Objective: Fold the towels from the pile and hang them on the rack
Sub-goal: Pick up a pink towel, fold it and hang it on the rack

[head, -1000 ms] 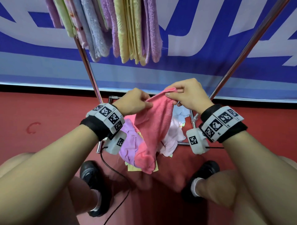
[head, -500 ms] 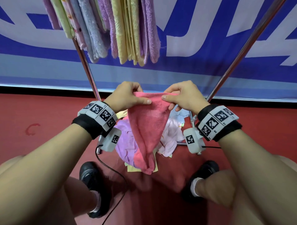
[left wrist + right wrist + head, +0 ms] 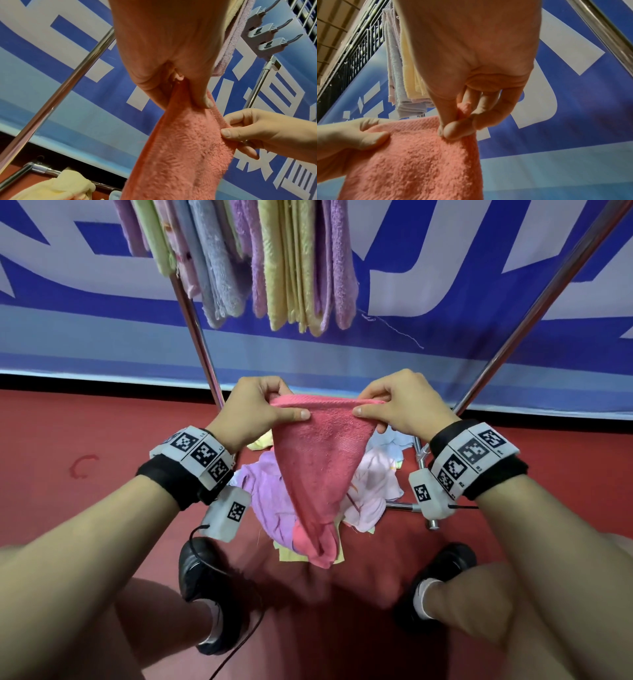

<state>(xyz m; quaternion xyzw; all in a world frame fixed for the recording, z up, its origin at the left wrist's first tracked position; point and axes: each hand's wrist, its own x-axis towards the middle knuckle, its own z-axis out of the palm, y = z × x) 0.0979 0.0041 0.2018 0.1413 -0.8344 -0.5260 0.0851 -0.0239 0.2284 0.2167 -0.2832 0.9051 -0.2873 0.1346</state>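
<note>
A pink towel (image 3: 323, 470) hangs in front of me, held by its top edge. My left hand (image 3: 260, 409) pinches the left end between thumb and fingers, and my right hand (image 3: 397, 405) pinches the right end. The towel (image 3: 181, 155) narrows to a bunched tip below. Under it a pile of towels (image 3: 270, 491), purple, white and yellow, lies on the red floor at the rack's base. Several folded towels (image 3: 294, 265) hang from the rack above. In the right wrist view my thumb and forefinger grip the towel's corner (image 3: 462, 112).
Two slanted metal rack poles (image 3: 197, 337) (image 3: 534, 313) rise on either side of my hands. A low crossbar (image 3: 400, 506) runs behind the pile. A blue and white banner (image 3: 445, 285) covers the wall behind. My black shoes (image 3: 202, 573) stand on the red floor.
My hands have moved apart along the towel's top edge, spreading it from a narrow bunch into a wide flat span. The towel's lower tip still hangs bunched.
</note>
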